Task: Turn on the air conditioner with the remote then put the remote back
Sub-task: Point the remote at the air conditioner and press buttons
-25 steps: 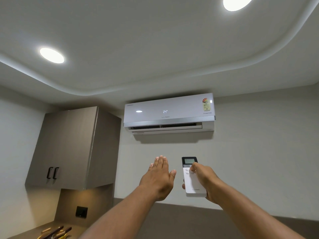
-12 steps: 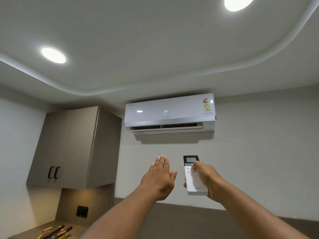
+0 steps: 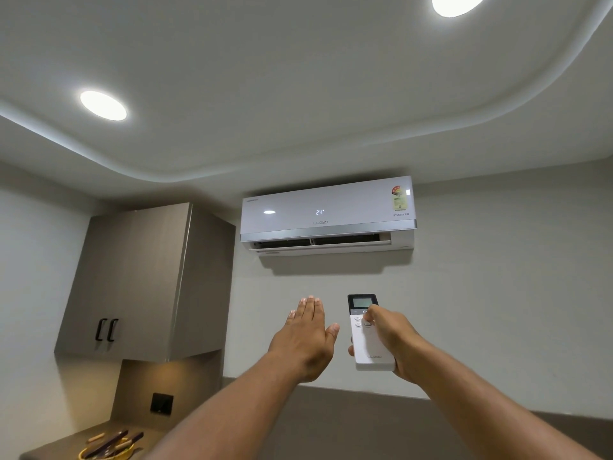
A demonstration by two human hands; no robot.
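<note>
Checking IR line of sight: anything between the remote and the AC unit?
Nothing visible. The white remote with a dark screen, held in the right hand, points up at the white wall-mounted air conditioner. The open left hand is beside it, not in front.

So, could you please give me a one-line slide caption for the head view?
Right hand aims the remote at the wall AC, showing 24; left hand is held open beside it.

You're standing in a home kitchen corner: a wall-mounted air conditioner at twelve o'clock, a brown wall cabinet with two dark handles at nine o'clock, a lit counter holding utensils at seven o'clock, and recessed ceiling lights overhead.
</note>
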